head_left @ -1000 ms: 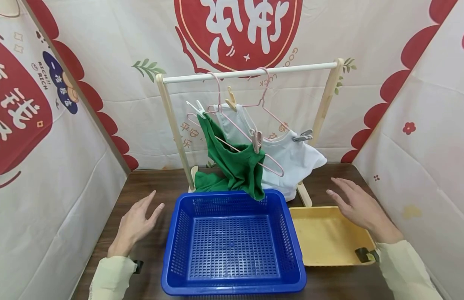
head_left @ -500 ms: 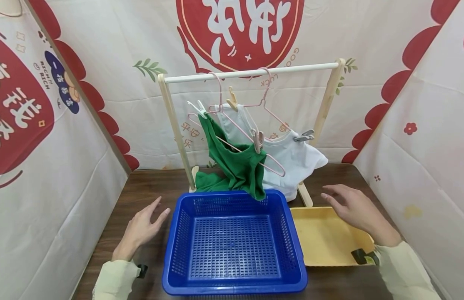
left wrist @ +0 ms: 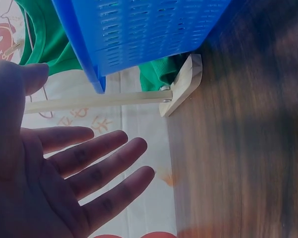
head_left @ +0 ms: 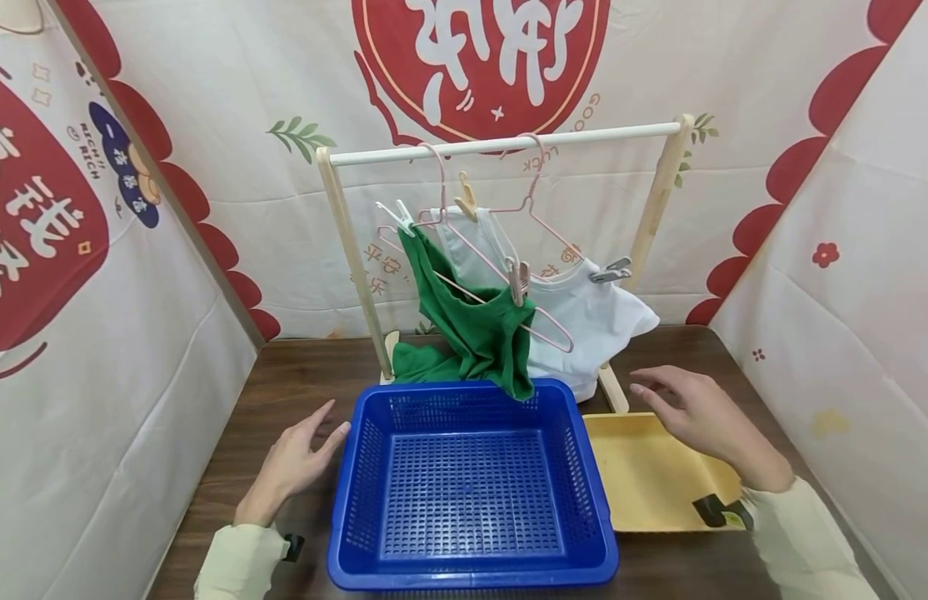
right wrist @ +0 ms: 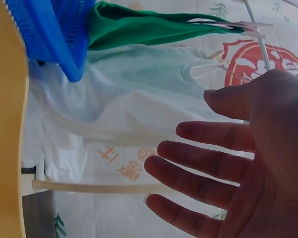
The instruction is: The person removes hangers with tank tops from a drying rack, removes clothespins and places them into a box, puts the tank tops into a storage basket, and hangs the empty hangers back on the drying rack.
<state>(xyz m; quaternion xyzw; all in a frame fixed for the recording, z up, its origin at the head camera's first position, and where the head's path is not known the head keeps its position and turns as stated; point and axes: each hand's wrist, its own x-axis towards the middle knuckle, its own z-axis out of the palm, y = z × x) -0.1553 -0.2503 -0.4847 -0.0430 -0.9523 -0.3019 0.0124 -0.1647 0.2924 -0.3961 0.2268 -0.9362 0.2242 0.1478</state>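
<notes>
My left hand [head_left: 295, 458] is held beside the left wall of the blue plastic basket [head_left: 342, 500], fingers spread and holding nothing. My right hand [head_left: 704, 417] hovers over the yellow tray [head_left: 636, 483], its fingers relaxed with nothing between them. Behind the basket, a green garment [head_left: 471, 325] hangs on a pink hanger [head_left: 550, 332], held by a white clothespin [head_left: 404, 218] and a pinkish clothespin [head_left: 519, 283]. A white shirt [head_left: 584, 325] hangs further back, with a grey clothespin [head_left: 612, 271] and a yellow clothespin [head_left: 466, 200] on it. The green hem overlaps the basket's back rim.
Both hangers hook over the white rod [head_left: 501, 144] of a small wooden rack [head_left: 659, 192]. Its foot [head_left: 614, 390] stands on the dark wooden table [head_left: 284, 367]. Printed cloth walls [head_left: 276, 250] enclose the back and both sides.
Both hands have moved inward: the left one rightward and down toward the basket, the right one leftward over the tray. The basket, rack and clothes stay as they were.
</notes>
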